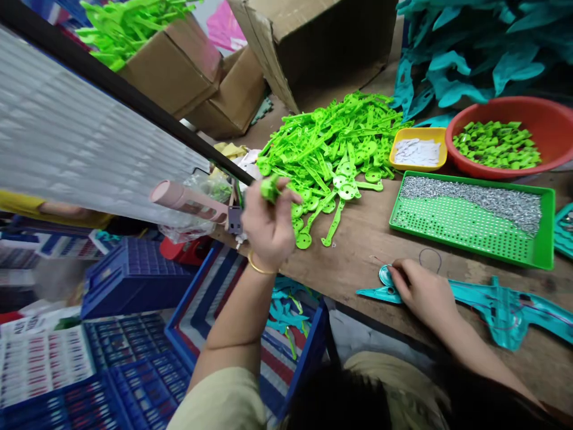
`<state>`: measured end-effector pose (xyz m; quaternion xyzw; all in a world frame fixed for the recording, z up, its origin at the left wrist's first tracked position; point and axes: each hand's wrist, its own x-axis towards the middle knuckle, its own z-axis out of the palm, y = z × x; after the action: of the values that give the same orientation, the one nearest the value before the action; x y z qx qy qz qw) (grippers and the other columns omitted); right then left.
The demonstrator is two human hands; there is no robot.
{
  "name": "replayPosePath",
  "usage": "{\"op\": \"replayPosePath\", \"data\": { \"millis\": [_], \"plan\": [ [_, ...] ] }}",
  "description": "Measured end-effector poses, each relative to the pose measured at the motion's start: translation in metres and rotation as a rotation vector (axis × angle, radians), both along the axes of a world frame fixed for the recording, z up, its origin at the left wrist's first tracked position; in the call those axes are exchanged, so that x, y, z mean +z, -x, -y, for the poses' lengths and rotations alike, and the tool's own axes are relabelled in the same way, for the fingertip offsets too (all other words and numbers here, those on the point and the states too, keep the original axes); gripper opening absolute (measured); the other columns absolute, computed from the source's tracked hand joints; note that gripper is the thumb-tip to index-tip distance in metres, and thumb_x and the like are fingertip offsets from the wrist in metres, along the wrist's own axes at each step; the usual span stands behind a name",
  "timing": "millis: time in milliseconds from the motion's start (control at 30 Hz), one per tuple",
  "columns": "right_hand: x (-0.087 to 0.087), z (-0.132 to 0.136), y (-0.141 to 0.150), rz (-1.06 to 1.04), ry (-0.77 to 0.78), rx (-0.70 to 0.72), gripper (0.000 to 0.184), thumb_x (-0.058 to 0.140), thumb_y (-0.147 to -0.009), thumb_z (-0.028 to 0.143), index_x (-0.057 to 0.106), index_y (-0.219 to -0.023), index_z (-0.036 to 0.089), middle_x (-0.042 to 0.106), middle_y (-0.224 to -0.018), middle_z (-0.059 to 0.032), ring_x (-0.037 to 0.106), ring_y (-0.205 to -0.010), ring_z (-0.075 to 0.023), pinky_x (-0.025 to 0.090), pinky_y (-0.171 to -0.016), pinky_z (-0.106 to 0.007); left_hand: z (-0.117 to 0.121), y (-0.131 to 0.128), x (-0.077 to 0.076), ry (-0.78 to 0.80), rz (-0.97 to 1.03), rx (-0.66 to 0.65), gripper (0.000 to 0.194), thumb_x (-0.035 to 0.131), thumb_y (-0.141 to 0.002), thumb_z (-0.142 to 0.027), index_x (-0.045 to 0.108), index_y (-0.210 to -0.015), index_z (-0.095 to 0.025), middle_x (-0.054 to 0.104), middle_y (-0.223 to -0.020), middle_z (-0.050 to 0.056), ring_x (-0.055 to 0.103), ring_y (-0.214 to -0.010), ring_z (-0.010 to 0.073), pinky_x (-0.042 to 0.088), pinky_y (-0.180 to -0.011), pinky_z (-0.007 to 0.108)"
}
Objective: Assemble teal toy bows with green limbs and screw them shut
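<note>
My left hand (267, 224) is raised above the table's left end, fingers closed on a bright green plastic part (270, 189). Just beyond it lies a big heap of the same green plastic pieces (333, 143). My right hand (423, 292) rests on the wooden table (358, 263), fingertips pressing on the round end of a teal plastic piece (384, 286). A longer teal moulded part (505, 307) lies to the right of that hand.
A green tray (465, 230) of small metal screws sits at right. Behind it are a yellow dish (418, 152) of white bits and a red bowl (505, 134) of green bits. Cardboard boxes (308, 42) stand at the back. Blue crates (134, 275) lie below left.
</note>
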<state>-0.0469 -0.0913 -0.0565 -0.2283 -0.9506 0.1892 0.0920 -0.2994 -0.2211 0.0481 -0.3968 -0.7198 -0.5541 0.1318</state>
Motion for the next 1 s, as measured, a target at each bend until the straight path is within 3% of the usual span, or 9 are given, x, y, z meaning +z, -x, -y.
{"op": "replayPosePath", "data": {
  "millis": [100, 167, 267, 367, 500, 633, 733, 833, 1000],
  "plan": [
    [0.001, 0.000, -0.001, 0.005, -0.004, 0.006, 0.021, 0.045, -0.095, 0.036, 0.061, -0.091, 0.022, 0.073, -0.083, -0.0014, 0.071, -0.070, -0.0192, 0.037, -0.053, -0.029, -0.012, -0.022, -0.026, 0.107, 0.291, -0.179, 0.024, 0.053, -0.093, -0.045, 0.056, -0.103, -0.024, 0.062, -0.074, -0.001, 0.069, -0.073, 0.0158, 0.057, -0.070, 0.031],
    [0.001, 0.001, -0.001, 0.010, 0.007, 0.007, 0.022, 0.044, -0.095, 0.036, 0.061, -0.091, 0.022, 0.073, -0.083, -0.0017, 0.070, -0.070, -0.0194, 0.037, -0.054, -0.029, -0.019, -0.014, -0.038, 0.053, 0.324, -0.128, 0.026, 0.056, -0.090, -0.048, 0.055, -0.098, -0.023, 0.061, -0.070, -0.002, 0.068, -0.067, 0.0145, 0.056, -0.066, 0.029],
    [0.001, 0.001, 0.001, 0.004, 0.044, 0.006, 0.022, 0.044, -0.095, 0.036, 0.061, -0.091, 0.022, 0.073, -0.085, -0.0025, 0.070, -0.072, -0.0199, 0.037, -0.055, -0.028, -0.021, 0.008, -0.036, -0.145, 0.253, 0.017, 0.030, 0.060, -0.087, -0.048, 0.053, -0.099, -0.022, 0.060, -0.072, -0.004, 0.068, -0.064, 0.0126, 0.056, -0.066, 0.027],
    [0.003, 0.000, 0.000, -0.042, 0.174, -0.053, 0.021, 0.045, -0.094, 0.037, 0.060, -0.091, 0.022, 0.073, -0.085, -0.0032, 0.069, -0.072, -0.0198, 0.039, -0.057, -0.028, -0.017, 0.008, -0.036, -0.227, 0.378, 0.010, 0.031, 0.058, -0.088, -0.050, 0.050, -0.104, -0.024, 0.059, -0.075, -0.004, 0.069, -0.068, 0.0131, 0.058, -0.072, 0.029],
    [0.010, -0.009, -0.013, -0.190, 0.455, -0.266, 0.019, 0.048, -0.092, 0.039, 0.057, -0.089, 0.022, 0.070, -0.077, -0.0023, 0.066, -0.067, -0.0165, 0.044, -0.059, -0.026, -0.010, -0.032, -0.075, 0.049, 0.505, -0.017, 0.043, 0.055, -0.089, -0.050, 0.045, -0.123, -0.024, 0.064, -0.091, 0.004, 0.070, -0.087, 0.0177, 0.058, -0.081, 0.034],
    [0.012, -0.017, -0.031, -0.240, 0.479, -0.332, 0.017, 0.050, -0.090, 0.038, 0.055, -0.087, 0.022, 0.067, -0.075, -0.0019, 0.064, -0.065, -0.0159, 0.045, -0.059, -0.025, 0.002, -0.078, -0.105, 0.363, 0.012, 0.232, 0.077, 0.066, -0.083, -0.042, 0.025, -0.145, -0.025, 0.036, -0.145, 0.020, 0.035, -0.140, 0.0307, 0.037, -0.110, 0.053],
    [0.010, -0.017, -0.036, -0.219, 0.441, -0.311, 0.017, 0.050, -0.090, 0.038, 0.057, -0.088, 0.022, 0.068, -0.078, -0.0030, 0.064, -0.068, -0.0162, 0.046, -0.061, -0.026, 0.002, -0.098, -0.102, 0.611, -0.251, -0.061, 0.062, 0.069, -0.081, -0.035, 0.043, -0.136, -0.024, 0.037, -0.147, 0.016, 0.026, -0.143, 0.0351, 0.018, -0.116, 0.062],
    [0.007, -0.016, -0.036, -0.184, 0.400, -0.296, 0.020, 0.048, -0.091, 0.039, 0.058, -0.090, 0.022, 0.069, -0.079, -0.0040, 0.065, -0.068, -0.0164, 0.045, -0.060, -0.026, -0.008, -0.105, -0.093, 0.789, -0.230, -0.421, 0.048, 0.062, -0.085, -0.032, 0.050, -0.130, -0.021, 0.057, -0.127, 0.013, 0.049, -0.125, 0.0306, 0.033, -0.111, 0.055],
    [0.004, -0.014, -0.034, -0.165, 0.368, -0.300, 0.022, 0.047, -0.092, 0.039, 0.058, -0.093, 0.021, 0.069, -0.079, -0.0042, 0.065, -0.069, -0.0163, 0.045, -0.062, -0.026, -0.022, -0.117, -0.077, 0.667, -0.078, -0.605, 0.054, 0.062, -0.086, -0.032, 0.044, -0.136, -0.019, 0.059, -0.126, 0.013, 0.053, -0.120, 0.0252, 0.043, -0.103, 0.042]
  ]
}}
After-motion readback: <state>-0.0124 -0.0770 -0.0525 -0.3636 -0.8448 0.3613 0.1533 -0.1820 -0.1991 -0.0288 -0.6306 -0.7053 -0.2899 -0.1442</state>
